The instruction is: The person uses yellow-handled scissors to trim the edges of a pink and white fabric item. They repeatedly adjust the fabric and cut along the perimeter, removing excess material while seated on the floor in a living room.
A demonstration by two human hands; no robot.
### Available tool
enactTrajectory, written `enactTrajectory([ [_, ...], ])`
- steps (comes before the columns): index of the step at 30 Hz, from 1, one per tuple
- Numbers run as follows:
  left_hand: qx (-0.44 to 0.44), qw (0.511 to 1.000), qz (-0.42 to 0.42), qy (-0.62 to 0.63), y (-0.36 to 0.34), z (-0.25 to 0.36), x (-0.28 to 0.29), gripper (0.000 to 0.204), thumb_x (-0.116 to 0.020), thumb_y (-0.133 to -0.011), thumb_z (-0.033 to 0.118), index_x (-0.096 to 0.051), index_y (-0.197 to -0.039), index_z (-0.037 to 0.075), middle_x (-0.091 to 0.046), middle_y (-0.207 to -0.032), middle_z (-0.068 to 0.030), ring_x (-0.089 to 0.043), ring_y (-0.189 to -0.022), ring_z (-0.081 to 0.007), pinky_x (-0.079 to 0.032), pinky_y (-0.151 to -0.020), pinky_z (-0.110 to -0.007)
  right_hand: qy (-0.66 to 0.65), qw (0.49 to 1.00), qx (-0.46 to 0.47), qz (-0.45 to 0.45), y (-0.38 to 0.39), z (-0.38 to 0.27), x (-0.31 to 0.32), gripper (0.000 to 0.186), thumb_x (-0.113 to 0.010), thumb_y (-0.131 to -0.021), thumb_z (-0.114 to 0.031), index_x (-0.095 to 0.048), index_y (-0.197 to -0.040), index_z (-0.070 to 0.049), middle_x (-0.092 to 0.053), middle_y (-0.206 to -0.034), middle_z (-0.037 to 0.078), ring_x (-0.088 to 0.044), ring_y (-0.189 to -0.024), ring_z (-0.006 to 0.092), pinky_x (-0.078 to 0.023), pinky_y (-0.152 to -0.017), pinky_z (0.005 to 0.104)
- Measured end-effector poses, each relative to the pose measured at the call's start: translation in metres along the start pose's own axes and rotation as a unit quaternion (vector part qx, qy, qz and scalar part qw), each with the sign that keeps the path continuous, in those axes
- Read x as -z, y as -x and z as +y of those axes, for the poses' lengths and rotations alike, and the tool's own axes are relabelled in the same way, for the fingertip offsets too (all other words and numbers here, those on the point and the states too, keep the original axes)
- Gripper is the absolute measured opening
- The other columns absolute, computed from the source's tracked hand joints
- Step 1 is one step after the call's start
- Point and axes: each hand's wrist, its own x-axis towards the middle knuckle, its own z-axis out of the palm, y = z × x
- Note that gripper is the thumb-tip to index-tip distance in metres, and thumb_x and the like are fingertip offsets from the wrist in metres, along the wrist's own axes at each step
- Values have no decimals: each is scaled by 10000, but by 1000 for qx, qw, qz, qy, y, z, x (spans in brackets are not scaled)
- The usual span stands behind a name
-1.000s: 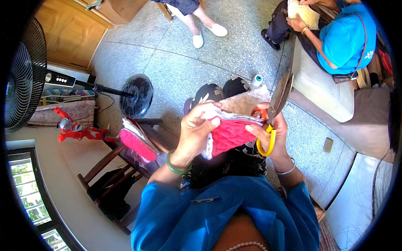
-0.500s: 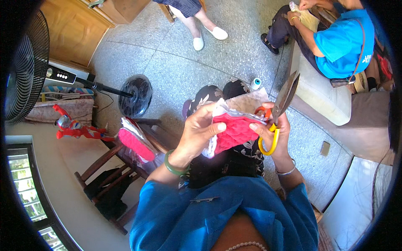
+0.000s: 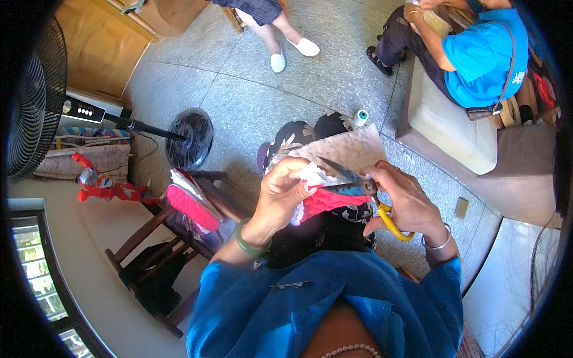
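My left hand (image 3: 279, 200) is closed in a pinch on a pink quilted fabric piece (image 3: 334, 201) with white edging, held above my lap. My right hand (image 3: 404, 203) grips scissors with orange and yellow handles (image 3: 395, 227). Their parted blades (image 3: 352, 188) point left across the fabric's edge, near my left fingers. Behind my hands lies a pale quilted cloth (image 3: 358, 144) over my patterned trousers (image 3: 292, 134). A white and blue spool (image 3: 360, 117) shows just beyond my right knee.
A wooden chair (image 3: 136, 238) at left holds pink padded pieces (image 3: 191, 209), near a red toy figure (image 3: 107, 194) and a standing fan (image 3: 36, 101). A person (image 3: 477, 59) sits on a pale couch at right; another's legs (image 3: 268, 36) show ahead.
The scissors have swung from upright to lying leftward across the fabric, their blades now parted. My right hand has turned and shifted slightly right. The pink piece is now partly covered.
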Motion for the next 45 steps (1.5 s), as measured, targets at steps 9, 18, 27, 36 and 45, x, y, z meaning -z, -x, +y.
enactTrajectory([
  [9, -6, 1000, 15, -8, 5, -13, 1, 248, -626, -794, -61, -545, -1017, 11, -625, -989, -81, -589, -956, -149, -476, -835, -287, 88, 996, 9, 3, 1, -15, 2, 928, -834, -446, -480, -470, -1173, -31, -505, -938, 133, -563, -834, 329, -458, -739, 391],
  [18, -5, 1000, -6, -13, 5, -11, 2, 204, -650, -780, -50, -563, -960, -9, -637, -956, -90, -604, -896, -144, -490, -819, -280, 41, 998, -25, -36, -4, -18, -9, 851, -770, -527, -547, -481, -1130, -19, -555, -882, 151, -592, -732, 302, -481, -662, 380],
  [27, 39, 998, 33, -24, 9, -7, -1, 159, -632, -806, -32, -576, -954, -16, -641, -955, -107, -606, -896, -157, -494, -818, -298, 63, 997, -21, -26, 0, -21, -10, 709, -757, -561, -519, -552, -1009, -10, -580, -724, 106, -597, -612, 265, -479, -562, 348],
  [36, 13, 991, -17, -133, -13, 3, -9, 199, -642, -801, -34, -566, -982, -4, -608, -982, -96, -583, -948, -168, -482, -838, -314, -109, 978, -95, 151, -12, -10, 0, 743, -858, -548, -267, -501, -1145, -8, -566, -892, 60, -548, -762, 126, -449, -650, 283],
  [45, 152, 976, -156, -5, -62, 27, 29, 653, -707, -780, 269, -407, -1289, -9, -507, -1247, -158, -499, -1142, -227, -368, -1002, -377, -265, 943, -71, 188, -63, 16, -3, 470, -753, -715, -20, -518, -1121, -34, -606, -902, 11, -562, -855, 74, -456, -761, 233],
])
